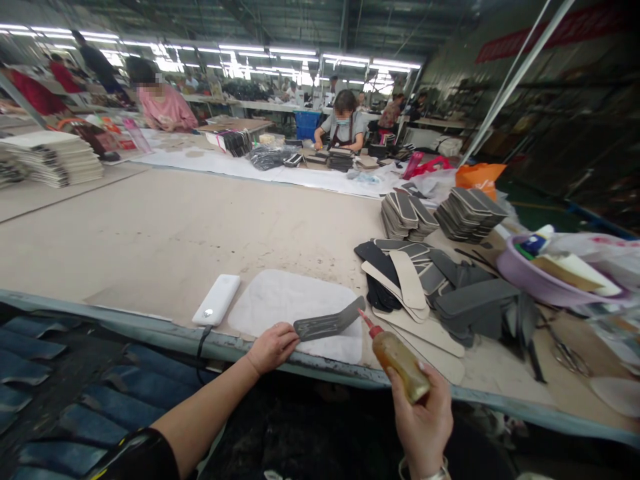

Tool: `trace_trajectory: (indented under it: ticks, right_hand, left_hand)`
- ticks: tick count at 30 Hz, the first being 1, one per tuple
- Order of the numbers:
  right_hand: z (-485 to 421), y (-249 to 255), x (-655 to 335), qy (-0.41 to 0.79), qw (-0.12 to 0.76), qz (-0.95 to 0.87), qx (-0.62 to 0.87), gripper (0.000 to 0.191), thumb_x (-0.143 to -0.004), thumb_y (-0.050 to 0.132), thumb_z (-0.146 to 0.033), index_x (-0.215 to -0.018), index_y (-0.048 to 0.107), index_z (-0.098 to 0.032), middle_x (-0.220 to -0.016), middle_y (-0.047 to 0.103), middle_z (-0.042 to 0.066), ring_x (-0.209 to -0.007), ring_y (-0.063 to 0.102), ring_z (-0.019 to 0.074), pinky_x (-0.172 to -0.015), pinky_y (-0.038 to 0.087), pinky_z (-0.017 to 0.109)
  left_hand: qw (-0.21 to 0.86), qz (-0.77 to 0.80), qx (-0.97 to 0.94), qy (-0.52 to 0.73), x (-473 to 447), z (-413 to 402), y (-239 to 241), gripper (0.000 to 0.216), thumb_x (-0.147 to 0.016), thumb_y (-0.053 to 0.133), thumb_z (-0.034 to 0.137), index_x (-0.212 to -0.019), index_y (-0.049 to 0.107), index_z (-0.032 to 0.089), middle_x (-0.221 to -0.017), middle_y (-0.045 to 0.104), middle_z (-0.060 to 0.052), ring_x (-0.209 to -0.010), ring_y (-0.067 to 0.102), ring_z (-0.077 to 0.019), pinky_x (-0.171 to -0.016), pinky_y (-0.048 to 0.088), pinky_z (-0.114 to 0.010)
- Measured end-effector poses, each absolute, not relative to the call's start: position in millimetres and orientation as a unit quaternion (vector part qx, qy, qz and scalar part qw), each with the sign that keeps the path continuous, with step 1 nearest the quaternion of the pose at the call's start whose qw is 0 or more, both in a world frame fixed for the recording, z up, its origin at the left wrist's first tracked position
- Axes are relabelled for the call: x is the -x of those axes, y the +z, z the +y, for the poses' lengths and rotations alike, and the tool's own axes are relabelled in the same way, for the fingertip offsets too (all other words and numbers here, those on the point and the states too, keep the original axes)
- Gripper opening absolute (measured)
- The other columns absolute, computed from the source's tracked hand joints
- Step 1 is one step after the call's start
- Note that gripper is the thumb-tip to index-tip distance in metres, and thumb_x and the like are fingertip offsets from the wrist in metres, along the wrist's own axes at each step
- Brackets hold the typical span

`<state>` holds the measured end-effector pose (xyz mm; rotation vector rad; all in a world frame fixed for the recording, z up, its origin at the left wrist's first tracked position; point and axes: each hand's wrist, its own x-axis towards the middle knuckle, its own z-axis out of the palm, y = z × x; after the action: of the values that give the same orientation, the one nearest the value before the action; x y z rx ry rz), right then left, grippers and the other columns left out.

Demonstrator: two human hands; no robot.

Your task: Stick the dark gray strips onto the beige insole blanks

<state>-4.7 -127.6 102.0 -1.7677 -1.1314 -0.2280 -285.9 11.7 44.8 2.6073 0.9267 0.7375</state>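
Note:
Between its fingertips my left hand [274,347] pinches one end of a dark grey strip [327,325], which bends upward toward its far end. Wet-looking lines run along the strip's face. My right hand [423,410] is wrapped round a squeeze bottle [400,360] of yellowish liquid, tilted with its red nozzle close to the strip's far end; whether the tip touches I cannot tell. Under the strip lies a white sheet [270,297] at the table's near edge. To the right is a loose pile of black, grey and beige pieces [407,277].
A white power bank [219,300] with a black cable lies left of the sheet. Stacked grey pieces [470,213] stand behind the pile. Farther right are a purple basin [525,270] and scissors [570,357]. A co-worker [343,123] sits across the table [150,227].

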Motion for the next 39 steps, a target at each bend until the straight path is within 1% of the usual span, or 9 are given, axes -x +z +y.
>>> trace_trajectory:
  ticks: [4, 6, 9, 12, 14, 17, 22, 33, 39]
  right_hand:
    - [-134.2, 105.7, -27.3, -0.110, 0.523, -0.351, 0.769, 0.061, -0.065, 0.069, -0.042, -0.115, 0.049, -0.014, -0.104, 0.055, 0.013, -0.086, 0.055, 0.0249, -0.076, 0.046, 0.041]
    - [-137.4, 106.5, -33.7, -0.095, 0.545, -0.347, 0.757, 0.063, -0.064, 0.070, -0.041, -0.117, 0.047, -0.015, -0.105, 0.054, 0.011, -0.086, 0.055, 0.0242, -0.077, 0.046, 0.042]
    - [-138.4, 104.3, -19.8, -0.056, 0.550, -0.421, 0.719, 0.056, -0.065, 0.070, -0.037, -0.112, 0.049, -0.017, -0.103, 0.053, 0.009, -0.088, 0.055, 0.0232, -0.079, 0.046, 0.042]
    - [-132.8, 97.6, 13.0, -0.014, 0.515, -0.531, 0.673, 0.044, -0.068, 0.069, -0.031, -0.106, 0.050, -0.018, -0.101, 0.053, 0.009, -0.092, 0.053, 0.0236, -0.081, 0.046, 0.042]
    - [-125.7, 91.3, 34.8, 0.016, 0.497, -0.583, 0.643, 0.039, -0.071, 0.065, -0.029, -0.106, 0.049, -0.019, -0.100, 0.053, 0.010, -0.094, 0.053, 0.0234, -0.079, 0.048, 0.042]
    - [-112.8, 81.2, 57.4, 0.061, 0.487, -0.618, 0.615, 0.036, -0.075, 0.060, -0.027, -0.108, 0.047, -0.019, -0.099, 0.053, 0.010, -0.093, 0.053, 0.0221, -0.078, 0.049, 0.041]
    - [-95.4, 70.5, 72.0, 0.101, 0.470, -0.632, 0.608, 0.035, -0.076, 0.059, -0.026, -0.108, 0.046, -0.020, -0.099, 0.052, 0.008, -0.095, 0.051, 0.0210, -0.082, 0.048, 0.042]
    - [-108.8, 74.4, 65.4, 0.109, 0.447, -0.624, 0.632, 0.035, -0.076, 0.060, -0.028, -0.108, 0.047, -0.020, -0.099, 0.053, 0.008, -0.093, 0.052, 0.0206, -0.081, 0.048, 0.040]
    - [-118.4, 74.3, 33.7, 0.059, 0.447, -0.574, 0.683, 0.037, -0.075, 0.060, -0.034, -0.106, 0.048, -0.019, -0.099, 0.054, 0.009, -0.091, 0.053, 0.0218, -0.079, 0.048, 0.040]
  left_hand:
    - [0.139, 0.320, -0.903, 0.252, 286.9, 12.0, 41.5, 0.017, -0.086, 0.047, 0.020, -0.090, 0.063, 0.018, -0.086, 0.059, -0.007, -0.083, 0.054, -0.0161, -0.077, 0.046, -0.030]
    - [0.139, 0.319, -0.903, 0.250, 287.8, 12.3, 39.0, 0.017, -0.086, 0.047, 0.020, -0.091, 0.063, 0.018, -0.087, 0.059, -0.006, -0.084, 0.054, -0.0158, -0.077, 0.046, -0.029]
    - [0.136, 0.317, -0.904, 0.253, 288.9, 12.7, 35.8, 0.017, -0.086, 0.047, 0.020, -0.092, 0.063, 0.018, -0.086, 0.060, -0.006, -0.083, 0.054, -0.0149, -0.077, 0.045, -0.028]
    - [0.134, 0.314, -0.905, 0.254, 289.1, 12.8, 35.7, 0.017, -0.086, 0.048, 0.020, -0.091, 0.064, 0.018, -0.084, 0.060, -0.005, -0.081, 0.054, -0.0141, -0.076, 0.045, -0.027]
    - [0.132, 0.311, -0.907, 0.252, 288.8, 12.6, 37.2, 0.017, -0.086, 0.047, 0.020, -0.091, 0.064, 0.018, -0.083, 0.060, -0.005, -0.080, 0.054, -0.0137, -0.075, 0.046, -0.027]
    - [0.130, 0.309, -0.909, 0.247, 288.3, 12.2, 39.3, 0.018, -0.087, 0.047, 0.020, -0.090, 0.064, 0.017, -0.081, 0.059, -0.005, -0.079, 0.054, -0.0136, -0.073, 0.046, -0.026]
    - [0.133, 0.318, -0.909, 0.234, 289.1, 11.2, 37.8, 0.020, -0.087, 0.045, 0.021, -0.092, 0.064, 0.017, -0.081, 0.059, -0.005, -0.078, 0.053, -0.0136, -0.073, 0.046, -0.026]
    - [0.132, 0.314, -0.909, 0.242, 288.8, 11.7, 37.7, 0.020, -0.087, 0.045, 0.020, -0.092, 0.064, 0.017, -0.081, 0.059, -0.006, -0.079, 0.053, -0.0136, -0.073, 0.046, -0.027]
    - [0.143, 0.322, -0.904, 0.242, 289.4, 11.7, 35.0, 0.019, -0.087, 0.045, 0.020, -0.094, 0.062, 0.018, -0.085, 0.058, -0.006, -0.082, 0.054, -0.0146, -0.076, 0.046, -0.028]
